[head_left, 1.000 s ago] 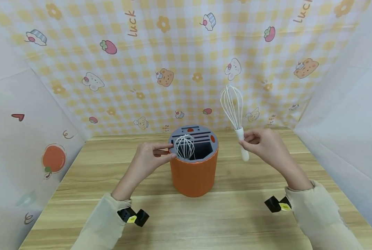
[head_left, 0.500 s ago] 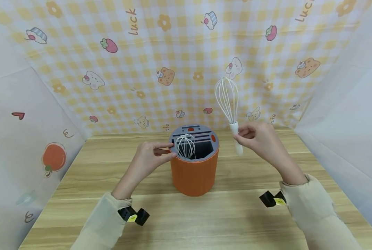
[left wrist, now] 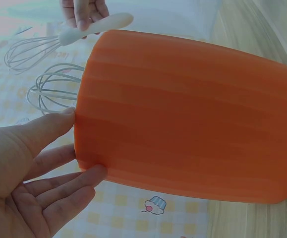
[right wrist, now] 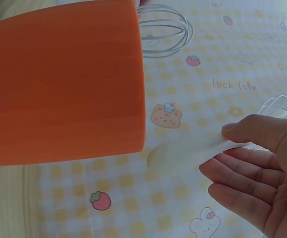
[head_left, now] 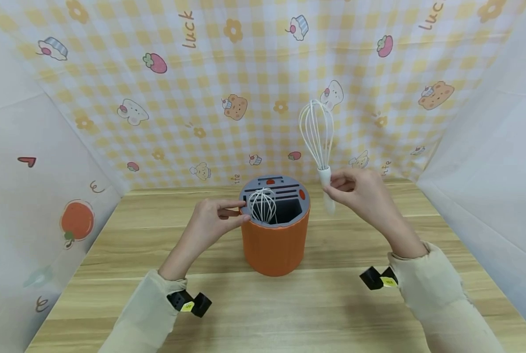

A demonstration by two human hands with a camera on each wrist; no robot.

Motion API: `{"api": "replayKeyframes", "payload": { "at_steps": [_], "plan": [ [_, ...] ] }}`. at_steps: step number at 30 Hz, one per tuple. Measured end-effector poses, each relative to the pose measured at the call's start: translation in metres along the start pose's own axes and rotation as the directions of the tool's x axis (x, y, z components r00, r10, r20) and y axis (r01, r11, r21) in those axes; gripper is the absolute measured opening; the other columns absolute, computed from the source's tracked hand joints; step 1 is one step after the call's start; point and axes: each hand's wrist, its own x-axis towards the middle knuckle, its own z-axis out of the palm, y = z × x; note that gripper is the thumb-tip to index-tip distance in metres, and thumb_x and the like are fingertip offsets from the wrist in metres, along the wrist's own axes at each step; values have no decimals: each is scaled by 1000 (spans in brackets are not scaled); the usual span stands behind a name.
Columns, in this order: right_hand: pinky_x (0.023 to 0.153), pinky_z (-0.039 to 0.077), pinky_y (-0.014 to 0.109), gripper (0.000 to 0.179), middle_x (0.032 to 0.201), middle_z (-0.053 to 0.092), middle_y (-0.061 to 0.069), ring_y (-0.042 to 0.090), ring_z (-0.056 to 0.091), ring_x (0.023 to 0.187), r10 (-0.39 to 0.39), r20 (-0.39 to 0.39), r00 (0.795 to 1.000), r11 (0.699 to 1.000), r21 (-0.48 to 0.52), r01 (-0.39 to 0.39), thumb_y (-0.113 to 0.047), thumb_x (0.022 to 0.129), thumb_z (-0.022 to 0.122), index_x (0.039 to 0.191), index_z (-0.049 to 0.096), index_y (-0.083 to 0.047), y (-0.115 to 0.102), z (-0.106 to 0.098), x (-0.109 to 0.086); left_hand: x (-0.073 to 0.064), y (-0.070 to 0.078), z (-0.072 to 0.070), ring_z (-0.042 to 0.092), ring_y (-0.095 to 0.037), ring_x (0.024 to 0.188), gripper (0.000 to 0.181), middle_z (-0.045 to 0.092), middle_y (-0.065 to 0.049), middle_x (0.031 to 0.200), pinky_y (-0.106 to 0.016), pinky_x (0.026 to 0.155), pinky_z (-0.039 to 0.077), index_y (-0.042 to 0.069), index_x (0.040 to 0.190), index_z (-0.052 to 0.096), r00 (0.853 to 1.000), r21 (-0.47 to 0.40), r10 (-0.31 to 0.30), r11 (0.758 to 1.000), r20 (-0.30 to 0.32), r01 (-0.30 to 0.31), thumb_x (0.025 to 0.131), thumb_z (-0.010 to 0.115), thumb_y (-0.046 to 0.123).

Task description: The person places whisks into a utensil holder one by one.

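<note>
My right hand (head_left: pixel 362 193) pinches a white whisk (head_left: pixel 319 142) by its handle, wire loops up, in the air right of an orange utensil holder (head_left: pixel 274 250). In the right wrist view the end of the whisk's handle (right wrist: pixel 173 156) shows close beside the holder's rim. A second whisk (head_left: pixel 262 206) stands in the holder's left front opening, its handle hidden inside and its wire loops above the grey top. My left hand (head_left: pixel 210 220) touches the holder's left rim. In the left wrist view its thumb (left wrist: pixel 59 121) lies at the rim, and a fingertip rests on the orange wall.
The holder's grey slotted top (head_left: pixel 282 186) has narrow slits and a larger dark opening (head_left: pixel 288 211) right of the standing whisk. It stands on a wood-grain table (head_left: pixel 157 235). A yellow checked cloth (head_left: pixel 263 73) hangs behind, with pale sheets at both sides.
My right hand has moved left and upward with the whisk, closer to the holder. The left hand stays at the rim, and the holder and its whisk have not moved.
</note>
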Motion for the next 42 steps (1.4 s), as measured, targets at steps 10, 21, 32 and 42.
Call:
{"api": "replayKeyframes", "payload": {
  "at_steps": [10,21,32,42],
  "plan": [
    [59,49,21,16,78,68,7,15,65,67,18,-6,1000,999,26,-18,-10,80,71,92,68,0,-9,1,4,0,-1,0,67,-17,84,33,66,-9,105,-32,67,53,10,106,71,1000,0,9,1000,-3,-9,76,76,23],
    [59,49,17,19,83,68,10,16,66,69,-4,-51,999,995,102,9,-7,79,72,95,67,2,-14,7,8,1,0,1,67,-17,83,34,66,-10,105,-30,66,53,9,106,70,1000,-9,13,1000,-1,-13,76,76,22],
    [60,50,21,19,82,69,7,13,65,68,-6,-45,999,990,140,12,-11,80,72,95,68,-1,-22,16,14,-1,-1,-1,67,-16,82,34,67,-9,102,-30,65,53,8,106,70,1000,-5,20,1000,-7,-20,76,76,21],
    [62,52,24,18,83,68,5,12,64,69,-13,-8,1000,976,215,14,-10,79,72,95,67,-3,-25,29,19,0,-1,-2,67,-15,81,34,67,-8,102,-30,65,53,10,107,70,1000,6,29,1000,2,-29,76,76,24]
  ]
}}
